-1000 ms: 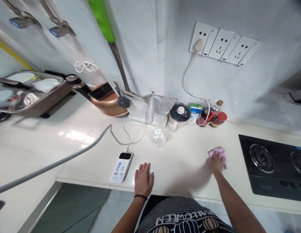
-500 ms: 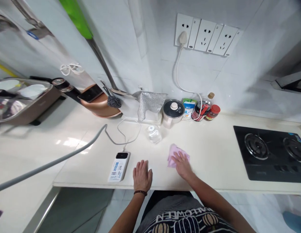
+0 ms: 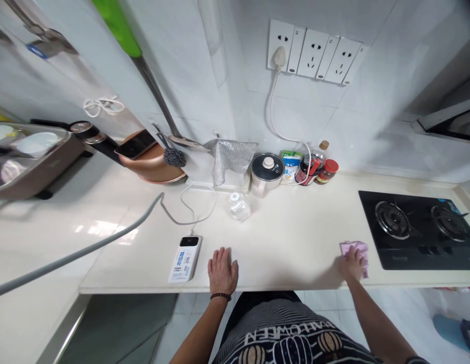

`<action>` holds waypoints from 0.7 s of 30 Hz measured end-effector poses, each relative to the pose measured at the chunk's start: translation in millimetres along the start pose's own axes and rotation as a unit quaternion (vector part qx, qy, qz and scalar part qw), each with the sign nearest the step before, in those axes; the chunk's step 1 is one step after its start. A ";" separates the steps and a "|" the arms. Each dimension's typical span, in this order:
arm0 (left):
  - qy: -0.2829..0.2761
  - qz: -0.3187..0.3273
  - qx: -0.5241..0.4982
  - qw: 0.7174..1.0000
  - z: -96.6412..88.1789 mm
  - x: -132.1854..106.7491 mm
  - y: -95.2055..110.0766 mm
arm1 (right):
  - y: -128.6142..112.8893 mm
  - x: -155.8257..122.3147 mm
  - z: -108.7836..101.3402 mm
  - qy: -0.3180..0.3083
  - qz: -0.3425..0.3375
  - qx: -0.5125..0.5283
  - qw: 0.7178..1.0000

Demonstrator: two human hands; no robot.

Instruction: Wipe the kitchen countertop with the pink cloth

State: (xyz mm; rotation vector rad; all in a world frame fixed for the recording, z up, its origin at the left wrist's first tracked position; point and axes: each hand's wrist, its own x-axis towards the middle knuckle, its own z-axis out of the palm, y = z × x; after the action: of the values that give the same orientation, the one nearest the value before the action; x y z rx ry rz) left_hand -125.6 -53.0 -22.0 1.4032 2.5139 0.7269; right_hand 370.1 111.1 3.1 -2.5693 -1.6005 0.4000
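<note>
— Listing item one: your right hand (image 3: 351, 264), fingers laid out flat on top of the pink cloth (image 3: 359, 248), pressing it down rather than clutching it.
— And where do you have that cloth?
— On the cream countertop (image 3: 295, 237), near its front edge, just beside the left border of the black gas hob (image 3: 417, 235).
— Item two?
— Your left hand (image 3: 222, 268), palm down at the front edge of the countertop, fingers extended and close together, holding nothing. A dark bracelet (image 3: 220, 296) sits on your wrist.
— Nearest to it?
— A white power bank (image 3: 185, 258), just beside your left hand, its cable (image 3: 197, 217) looping away across the countertop.
— Further stock?
— A clear glass jar (image 3: 238, 206) mid-countertop; behind it, at the back, a lidded steel pot (image 3: 265, 172) and a red-capped jar (image 3: 326, 171).
</note>
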 end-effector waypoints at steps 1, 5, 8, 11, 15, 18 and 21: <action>-0.001 -0.001 0.000 1.000 -0.3 0.1 0.2 | -17.3 -11.5 5.8 -0.003 -0.028 -0.011 1.000; -0.005 0.003 0.006 1.000 -0.4 0.1 0.3 | -101.4 -75.0 34.0 -0.073 -0.226 -0.055 0.970; -0.005 0.008 0.012 1.000 -0.4 0.0 0.7 | -151.9 -129.3 51.1 -0.166 -0.375 -0.046 0.911; -0.002 0.012 0.014 1.000 -0.9 0.1 1.3 | -176.5 -168.6 58.0 -0.244 -0.491 -0.030 0.836; -0.002 0.015 0.010 1.000 -2.0 0.3 1.8 | -162.5 -173.6 52.3 -0.269 -0.524 -0.025 0.808; -0.004 0.012 0.008 1.000 -3.1 0.4 3.1 | -116.6 -147.0 41.3 -0.228 -0.419 -0.066 0.877; -0.010 0.004 0.005 1.000 -4.4 0.4 4.8 | -53.1 -109.1 23.8 -0.137 -0.277 -0.079 0.948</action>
State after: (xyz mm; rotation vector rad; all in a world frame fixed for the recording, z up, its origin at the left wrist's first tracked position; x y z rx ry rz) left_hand -123.9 -52.0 -15.8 1.4185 2.5013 0.7001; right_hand 272.1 36.0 10.4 -2.0837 -2.4359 0.6069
